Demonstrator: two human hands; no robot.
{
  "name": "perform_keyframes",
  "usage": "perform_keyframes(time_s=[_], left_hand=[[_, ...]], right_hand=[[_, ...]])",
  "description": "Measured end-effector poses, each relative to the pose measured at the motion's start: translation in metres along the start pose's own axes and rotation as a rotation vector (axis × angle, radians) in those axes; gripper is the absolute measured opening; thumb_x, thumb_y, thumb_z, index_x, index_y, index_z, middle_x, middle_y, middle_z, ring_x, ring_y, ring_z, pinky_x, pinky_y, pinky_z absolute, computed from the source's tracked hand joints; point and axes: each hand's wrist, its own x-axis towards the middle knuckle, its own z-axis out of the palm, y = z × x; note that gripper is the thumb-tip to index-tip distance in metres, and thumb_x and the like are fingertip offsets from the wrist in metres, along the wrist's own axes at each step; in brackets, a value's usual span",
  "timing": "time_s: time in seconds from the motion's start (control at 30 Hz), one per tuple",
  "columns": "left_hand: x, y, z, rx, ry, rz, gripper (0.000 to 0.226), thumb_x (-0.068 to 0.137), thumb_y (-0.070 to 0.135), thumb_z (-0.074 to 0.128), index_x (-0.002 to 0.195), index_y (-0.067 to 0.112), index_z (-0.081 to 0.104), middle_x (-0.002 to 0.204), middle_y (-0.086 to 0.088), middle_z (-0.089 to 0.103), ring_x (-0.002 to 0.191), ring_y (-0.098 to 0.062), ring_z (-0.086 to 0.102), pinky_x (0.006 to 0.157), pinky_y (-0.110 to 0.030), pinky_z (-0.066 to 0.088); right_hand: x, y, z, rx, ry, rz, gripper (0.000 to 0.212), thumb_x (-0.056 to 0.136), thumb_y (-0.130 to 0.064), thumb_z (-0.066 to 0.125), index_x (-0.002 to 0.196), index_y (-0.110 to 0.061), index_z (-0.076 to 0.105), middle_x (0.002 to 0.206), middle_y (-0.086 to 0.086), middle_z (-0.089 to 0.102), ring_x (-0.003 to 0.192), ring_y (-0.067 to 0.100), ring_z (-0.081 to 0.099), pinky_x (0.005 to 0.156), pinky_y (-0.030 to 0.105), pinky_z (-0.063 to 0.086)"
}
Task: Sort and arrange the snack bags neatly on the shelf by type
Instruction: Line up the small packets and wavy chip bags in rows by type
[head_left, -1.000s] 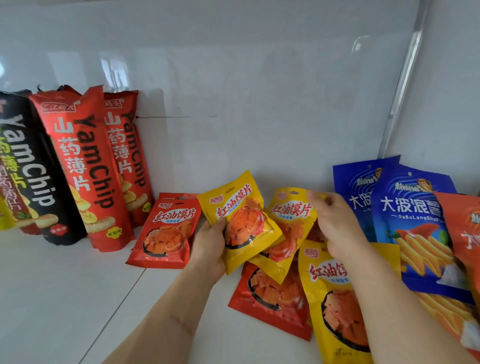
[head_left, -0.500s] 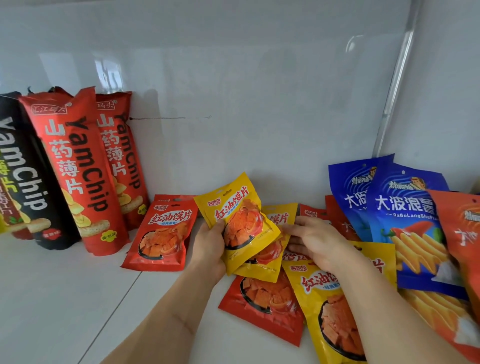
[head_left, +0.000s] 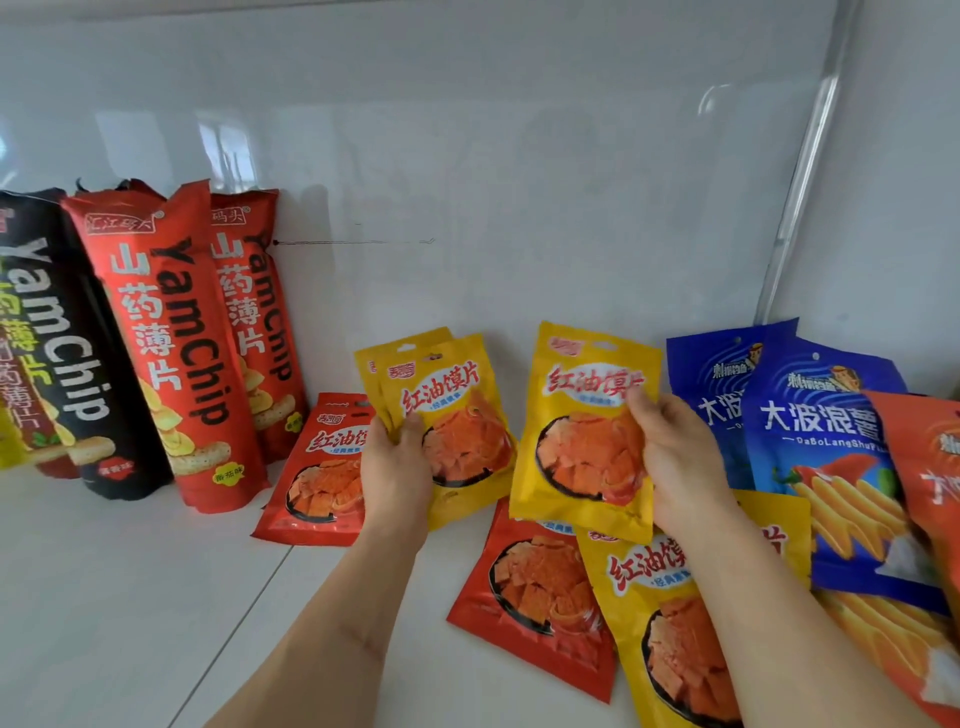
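My left hand (head_left: 397, 470) grips two stacked yellow snack pouches (head_left: 457, 415) upright above the shelf, thumb on the front one. My right hand (head_left: 675, 462) holds another yellow pouch (head_left: 582, 431) by its right edge, lifted beside them. On the shelf lie a red pouch (head_left: 317, 473) to the left of my left hand, a second red pouch (head_left: 540, 587) and a yellow pouch (head_left: 665, 623) below my right hand. Blue wavy-chip bags (head_left: 821, 441) lean at the right, with an orange bag (head_left: 930, 467) over them.
Tall red YamChip bags (head_left: 176, 353) and a black YamChip bag (head_left: 57, 332) stand against the white back wall at the left. The white shelf floor (head_left: 130, 597) stretches out in front of them. A shelf post (head_left: 800, 182) rises at the right corner.
My right hand picked a yellow pouch off the pile and raised it. A second yellow pouch now sits behind the one in my left hand.
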Motion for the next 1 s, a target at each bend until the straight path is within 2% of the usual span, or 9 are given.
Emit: perform_keyframes(time_s=[0.17,0.23,0.3,0.37,0.47,0.57,0.77,0.87,1.0], left_hand=[[-0.007,0.007,0.007,-0.147,-0.226,-0.157,0.021,0.103,0.030,0.053,0.117,0.023,0.068,0.104,-0.003,0.078,0.094,-0.027,0.076,0.089,-0.054,0.058],[-0.010,0.008,0.008,-0.160,-0.276,-0.165,0.023,0.104,0.035,0.050,0.117,0.025,0.067,0.103,-0.003,0.078,0.093,-0.026,0.076,0.090,-0.053,0.058],[-0.014,0.007,0.009,-0.133,-0.296,-0.149,0.026,0.104,0.042,0.048,0.115,0.027,0.066,0.100,-0.001,0.079,0.092,-0.024,0.076,0.090,-0.050,0.058],[-0.016,0.008,0.009,-0.106,-0.319,-0.138,0.030,0.102,0.049,0.046,0.113,0.030,0.066,0.098,0.002,0.079,0.091,-0.021,0.077,0.088,-0.047,0.059],[-0.017,0.008,0.010,-0.088,-0.397,-0.122,0.036,0.094,0.059,0.053,0.116,0.032,0.064,0.104,0.005,0.078,0.095,-0.018,0.076,0.087,-0.044,0.058],[-0.015,0.006,0.010,-0.042,-0.440,-0.138,0.040,0.089,0.047,0.068,0.122,0.024,0.064,0.110,0.000,0.077,0.100,-0.024,0.075,0.092,-0.050,0.057],[-0.010,-0.005,0.008,-0.061,-0.383,-0.205,0.020,0.100,0.022,0.061,0.117,0.018,0.069,0.109,-0.007,0.077,0.099,-0.031,0.074,0.094,-0.055,0.055],[-0.010,-0.006,0.008,-0.072,-0.356,-0.231,0.019,0.101,0.020,0.058,0.116,0.019,0.070,0.107,-0.006,0.077,0.098,-0.029,0.075,0.093,-0.054,0.056],[-0.010,-0.007,0.008,-0.053,-0.320,-0.228,0.018,0.102,0.023,0.057,0.114,0.023,0.070,0.104,-0.002,0.078,0.094,-0.025,0.076,0.090,-0.052,0.058]], right_hand=[[-0.014,0.007,0.023,-0.352,-0.152,-0.138,0.040,0.086,-0.051,0.067,0.084,-0.010,0.067,0.083,0.008,0.072,0.081,0.026,0.069,0.075,0.045,0.052],[-0.016,0.009,0.028,-0.416,-0.160,-0.165,0.038,0.088,-0.047,0.066,0.076,-0.011,0.062,0.074,0.005,0.067,0.072,0.023,0.064,0.065,0.039,0.046],[-0.016,0.012,0.031,-0.441,-0.152,-0.175,0.033,0.089,-0.043,0.067,0.072,-0.016,0.060,0.073,0.000,0.066,0.073,0.020,0.064,0.064,0.038,0.046],[-0.017,0.015,0.035,-0.444,-0.133,-0.176,0.029,0.089,-0.041,0.067,0.076,-0.015,0.063,0.077,0.001,0.069,0.076,0.020,0.066,0.067,0.039,0.049],[-0.020,0.016,0.041,-0.431,-0.106,-0.182,0.023,0.091,-0.040,0.065,0.084,-0.019,0.067,0.082,-0.006,0.070,0.079,0.011,0.066,0.065,0.030,0.051],[-0.024,0.015,0.043,-0.446,-0.096,-0.200,0.018,0.092,-0.040,0.064,0.090,-0.022,0.065,0.085,-0.014,0.066,0.081,0.004,0.062,0.061,0.018,0.043],[-0.028,-0.009,0.028,-0.562,-0.064,-0.274,0.036,0.092,-0.047,0.060,0.116,-0.020,0.060,0.100,-0.014,0.061,0.094,0.004,0.059,0.068,0.010,0.039],[-0.035,-0.031,0.005,-0.810,-0.069,-0.288,0.040,0.093,-0.049,0.057,0.120,-0.019,0.060,0.109,-0.009,0.064,0.100,0.008,0.059,0.075,0.020,0.044],[-0.068,-0.033,-0.027,-1.152,-0.054,-0.158,0.048,0.089,-0.063,0.051,0.121,-0.027,0.056,0.116,-0.008,0.062,0.103,0.013,0.060,0.081,0.035,0.052]])
